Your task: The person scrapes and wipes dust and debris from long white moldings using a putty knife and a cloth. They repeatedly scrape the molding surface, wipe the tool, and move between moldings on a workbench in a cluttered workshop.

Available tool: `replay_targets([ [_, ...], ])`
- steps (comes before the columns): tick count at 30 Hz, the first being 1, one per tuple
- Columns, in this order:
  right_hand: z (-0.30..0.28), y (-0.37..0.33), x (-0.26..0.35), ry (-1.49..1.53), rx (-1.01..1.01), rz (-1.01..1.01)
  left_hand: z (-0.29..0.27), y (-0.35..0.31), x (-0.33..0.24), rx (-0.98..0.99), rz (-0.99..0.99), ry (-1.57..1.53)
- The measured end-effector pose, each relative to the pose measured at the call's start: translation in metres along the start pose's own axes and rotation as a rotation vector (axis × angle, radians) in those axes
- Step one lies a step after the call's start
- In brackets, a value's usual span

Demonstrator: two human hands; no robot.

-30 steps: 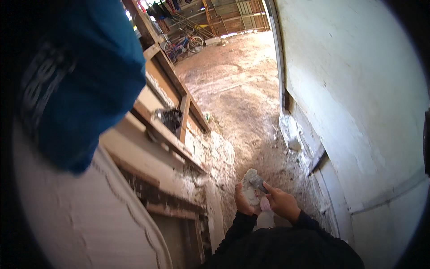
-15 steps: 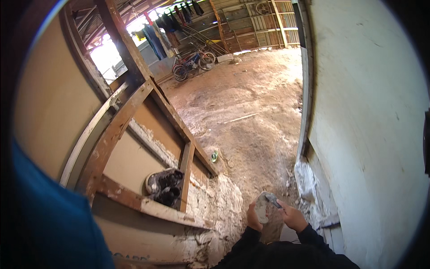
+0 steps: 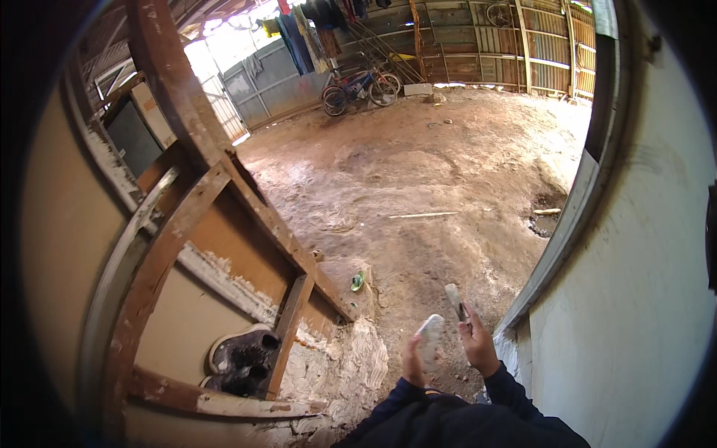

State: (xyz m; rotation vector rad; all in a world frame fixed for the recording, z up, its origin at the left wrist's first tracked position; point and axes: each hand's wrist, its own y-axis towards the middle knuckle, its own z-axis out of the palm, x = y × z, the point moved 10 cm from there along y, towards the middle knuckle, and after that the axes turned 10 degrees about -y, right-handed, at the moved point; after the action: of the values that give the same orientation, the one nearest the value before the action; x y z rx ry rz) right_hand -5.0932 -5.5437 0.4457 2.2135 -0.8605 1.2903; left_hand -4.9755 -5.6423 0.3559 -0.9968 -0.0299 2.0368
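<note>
My left hand (image 3: 412, 364) is closed on the edge of a thin, whitish flat piece (image 3: 430, 331), which stands tilted and nearly edge-on. Its kind is unclear, partly from motion blur. Just to the right, my right hand (image 3: 480, 346) grips a small scraper (image 3: 453, 300), its flat greyish end pointing up and away from me. A gap separates the scraper from the flat piece. Both hands are held low in front of me, above the dirt floor.
A pair of dark shoes (image 3: 240, 358) rests in the wooden wall frame (image 3: 295, 328) on the left. Rough whitish plaster (image 3: 358, 355) covers the frame's foot. A green object (image 3: 357, 281) lies by the doorway. A pale wall (image 3: 635, 299) rises on the right; bicycles (image 3: 358, 93) stand far off.
The scraper has come away from the flat piece, and my hands have moved apart. The flat piece has turned from face-on to nearly edge-on. My view has swung, showing more of the yard.
</note>
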Motion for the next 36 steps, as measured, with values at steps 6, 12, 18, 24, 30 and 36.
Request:
replay_targets([
  [6, 0.067, 0.107, -0.026, -0.14, 0.129, -0.309, 0.009, 0.129, -0.076, 0.214, 0.301, -0.314],
  [12, 0.101, 0.269, -0.03, 0.049, 0.004, -0.165, 0.048, 0.268, -0.137, 0.337, 0.25, -0.358],
  [18, 0.134, 0.422, -0.029, 0.838, 0.161, 0.454, 0.107, 0.386, -0.21, 0.452, 0.163, -0.201],
  [24, 0.118, 0.555, -0.01, 0.851, 0.098, 0.382, 0.1, 0.515, -0.238, 0.491, -0.072, -0.28],
  [30, 0.133, 0.716, -0.017, 0.572, 0.285, 0.071, 0.142, 0.626, -0.232, 0.423, -0.517, -0.423],
  [36, 0.124, 0.869, 0.036, 0.218, 0.374, -0.19, 0.168, 0.755, -0.277, 0.484, -0.596, -0.189],
])
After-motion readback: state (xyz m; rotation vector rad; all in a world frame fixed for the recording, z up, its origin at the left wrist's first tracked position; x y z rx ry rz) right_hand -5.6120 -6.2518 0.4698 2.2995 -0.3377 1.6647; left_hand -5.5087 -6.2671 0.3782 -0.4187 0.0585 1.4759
